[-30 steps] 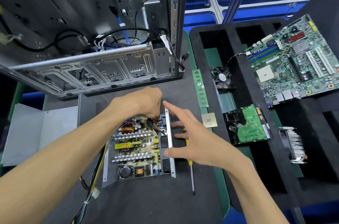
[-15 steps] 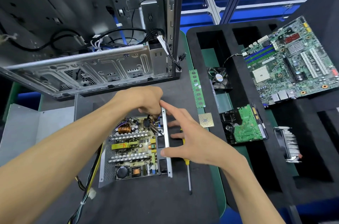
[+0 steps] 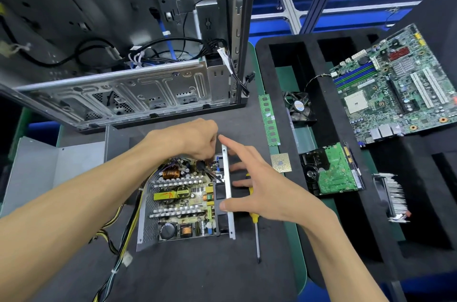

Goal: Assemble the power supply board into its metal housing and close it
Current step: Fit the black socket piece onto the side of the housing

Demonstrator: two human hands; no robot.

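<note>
The power supply board (image 3: 183, 202), with a copper coil, heat sinks and capacitors, lies inside the open metal housing (image 3: 231, 230) on the dark mat. My left hand (image 3: 193, 138) reaches over the board's far right corner, its fingertips pinched together among the black wires there. What exactly they pinch is hidden. My right hand (image 3: 262, 192) is spread against the housing's right wall, with the thumb on the wall's top edge, the index tip at its far end and the other fingers outside it. The grey housing cover (image 3: 49, 168) lies to the left.
A yellow-handled screwdriver (image 3: 256, 232) lies under my right hand beside the housing. A yellow-and-black cable bundle (image 3: 118, 247) trails off the board's left side. The open PC case (image 3: 148, 93) stands behind. A foam tray (image 3: 346, 239) on the right holds a motherboard (image 3: 395, 89), fan, hard drive and heatsink.
Both hands stay at the housing. My left fingers have dipped a little deeper into the board's far corner, and the right hand keeps its hold on the wall.
</note>
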